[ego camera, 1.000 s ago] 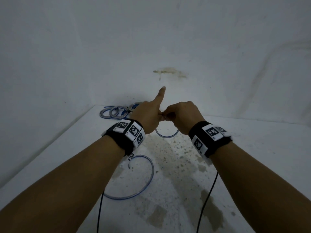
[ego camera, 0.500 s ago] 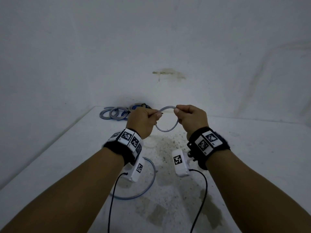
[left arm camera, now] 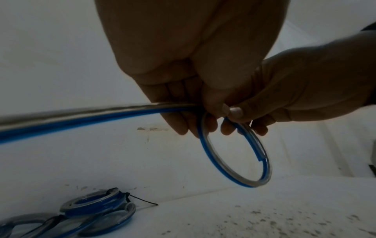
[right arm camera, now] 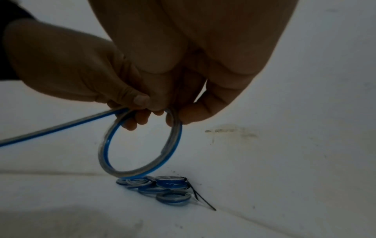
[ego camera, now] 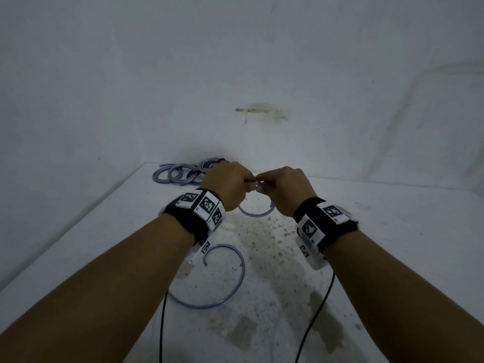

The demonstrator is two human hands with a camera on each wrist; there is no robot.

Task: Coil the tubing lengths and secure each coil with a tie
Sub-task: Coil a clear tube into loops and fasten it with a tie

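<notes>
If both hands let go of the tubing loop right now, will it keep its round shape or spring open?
Probably springs open: the tubing loop has no tie on it, only the left hand and right hand pinch it closed. The loose tubing on the table lies in an open curve, while the finished coils carry ties.

Tubing [ego camera: 258,214]: clear with a blue stripe, one loop formed, hanging upright from my pinching fingers; its tail trails past my left wrist. Finished coils [ego camera: 180,174]: clustered flat beyond the loop, black tie [right arm camera: 194,193] attached.
</notes>
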